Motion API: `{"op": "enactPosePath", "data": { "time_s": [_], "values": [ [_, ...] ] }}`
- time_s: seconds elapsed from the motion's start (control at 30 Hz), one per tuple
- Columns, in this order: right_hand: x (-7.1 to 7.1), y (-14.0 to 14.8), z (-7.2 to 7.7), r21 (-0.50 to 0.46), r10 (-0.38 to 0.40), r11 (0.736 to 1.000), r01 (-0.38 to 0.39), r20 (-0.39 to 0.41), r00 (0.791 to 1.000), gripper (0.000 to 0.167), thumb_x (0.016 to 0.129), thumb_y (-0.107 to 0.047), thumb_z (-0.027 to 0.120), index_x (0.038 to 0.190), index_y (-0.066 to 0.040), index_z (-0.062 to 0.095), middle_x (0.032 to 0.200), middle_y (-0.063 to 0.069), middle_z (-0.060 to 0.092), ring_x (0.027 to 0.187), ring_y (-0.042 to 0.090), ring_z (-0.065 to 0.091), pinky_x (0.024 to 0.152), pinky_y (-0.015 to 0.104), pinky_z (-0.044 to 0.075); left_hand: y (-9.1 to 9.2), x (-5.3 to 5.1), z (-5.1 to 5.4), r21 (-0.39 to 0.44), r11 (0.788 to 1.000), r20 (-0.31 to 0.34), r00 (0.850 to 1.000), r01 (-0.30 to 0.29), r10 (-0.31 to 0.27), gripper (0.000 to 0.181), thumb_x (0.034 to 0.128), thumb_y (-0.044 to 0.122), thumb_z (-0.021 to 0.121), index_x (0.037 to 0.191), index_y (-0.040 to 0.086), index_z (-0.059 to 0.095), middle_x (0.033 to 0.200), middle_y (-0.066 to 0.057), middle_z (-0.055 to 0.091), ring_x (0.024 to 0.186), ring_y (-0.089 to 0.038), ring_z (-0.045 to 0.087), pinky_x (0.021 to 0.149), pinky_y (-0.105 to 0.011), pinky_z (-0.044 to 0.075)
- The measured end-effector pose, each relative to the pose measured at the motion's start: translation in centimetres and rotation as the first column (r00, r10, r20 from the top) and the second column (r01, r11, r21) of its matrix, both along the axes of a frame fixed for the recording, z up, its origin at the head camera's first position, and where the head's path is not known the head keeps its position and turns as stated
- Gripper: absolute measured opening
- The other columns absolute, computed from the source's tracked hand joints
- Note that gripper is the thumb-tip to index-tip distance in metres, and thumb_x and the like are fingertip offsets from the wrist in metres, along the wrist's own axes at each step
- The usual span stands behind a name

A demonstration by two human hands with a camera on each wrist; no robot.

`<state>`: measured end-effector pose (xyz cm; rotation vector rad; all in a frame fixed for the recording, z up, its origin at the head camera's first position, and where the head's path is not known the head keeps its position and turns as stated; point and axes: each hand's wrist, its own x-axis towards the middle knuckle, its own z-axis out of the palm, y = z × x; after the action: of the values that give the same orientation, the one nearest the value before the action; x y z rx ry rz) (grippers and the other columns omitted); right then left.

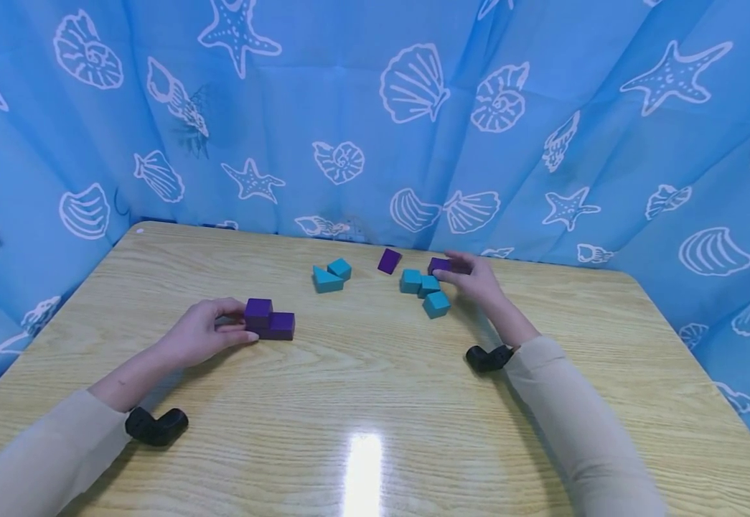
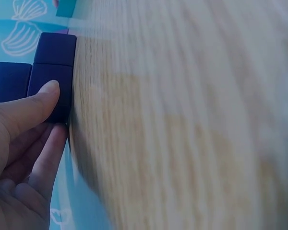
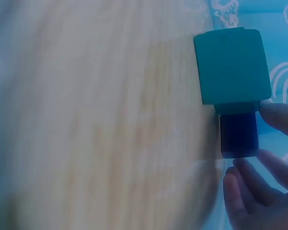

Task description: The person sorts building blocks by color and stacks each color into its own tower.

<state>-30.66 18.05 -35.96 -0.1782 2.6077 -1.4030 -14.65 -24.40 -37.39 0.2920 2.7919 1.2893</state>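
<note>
Three purple blocks stand in a step shape on the left of the table: two side by side below, and a purple cube (image 1: pixel 258 313) on top of the left one. My left hand (image 1: pixel 203 332) pinches the lower left purple block (image 2: pixel 53 76), its thumb on the near face. At the back right, my right hand (image 1: pixel 474 278) holds another purple cube (image 1: pixel 438 265) between thumb and fingers. That purple block (image 3: pixel 239 135) is partly hidden by teal blocks in the right wrist view. Several teal blocks (image 1: pixel 436 304) stand just left of and in front of this hand.
A tilted-looking purple block (image 1: pixel 389 261) lies near the table's back edge. Left of it are a teal triangular block (image 1: pixel 327 281) and another teal block (image 1: pixel 339 268). A blue shell-patterned curtain (image 1: pixel 349 86) hangs behind the wooden table (image 1: pixel 323 402).
</note>
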Motion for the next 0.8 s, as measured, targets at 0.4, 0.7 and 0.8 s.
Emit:
{"op": "enactPosePath", "data": {
  "time_s": [0.4,0.7,0.8],
  "values": [
    [-0.64,-0.08,-0.36,0.026,-0.035,0.999,0.034,0.019,0.999,0.057,0.093,-0.028,0.065,0.142,-0.006,0.046,0.139,0.02,0.05,0.128,0.034,0.047,0.108,0.047,0.04,0.05,0.04,0.2,0.005,1.0,0.0,1.0,-0.002,0.002,0.035,0.0867,0.014,0.072,0.115,-0.004,0.063,0.111,-0.018,0.066,0.104,-0.03,0.063,0.085,-0.033,0.057],
    [-0.45,-0.21,-0.55,0.038,-0.049,0.998,0.048,0.012,0.999,0.054,0.092,-0.028,0.066,0.137,-0.003,0.05,0.135,0.021,0.053,0.124,0.035,0.05,0.104,0.046,0.044,0.05,0.06,0.14,0.025,1.0,0.01,1.0,0.002,-0.002,0.034,0.0866,0.012,0.071,0.115,-0.005,0.063,0.112,-0.019,0.065,0.104,-0.03,0.062,0.083,-0.03,0.057],
    [-0.37,-0.25,-0.57,0.034,-0.05,0.998,0.05,0.008,0.999,0.055,0.091,-0.03,0.067,0.136,-0.003,0.051,0.134,0.021,0.054,0.123,0.035,0.051,0.103,0.046,0.045,0.04,0.06,0.15,0.025,1.0,0.014,1.0,0.0,0.0,0.034,0.0867,0.011,0.071,0.115,-0.005,0.063,0.112,-0.019,0.065,0.104,-0.031,0.062,0.083,-0.03,0.057]
  ]
}}
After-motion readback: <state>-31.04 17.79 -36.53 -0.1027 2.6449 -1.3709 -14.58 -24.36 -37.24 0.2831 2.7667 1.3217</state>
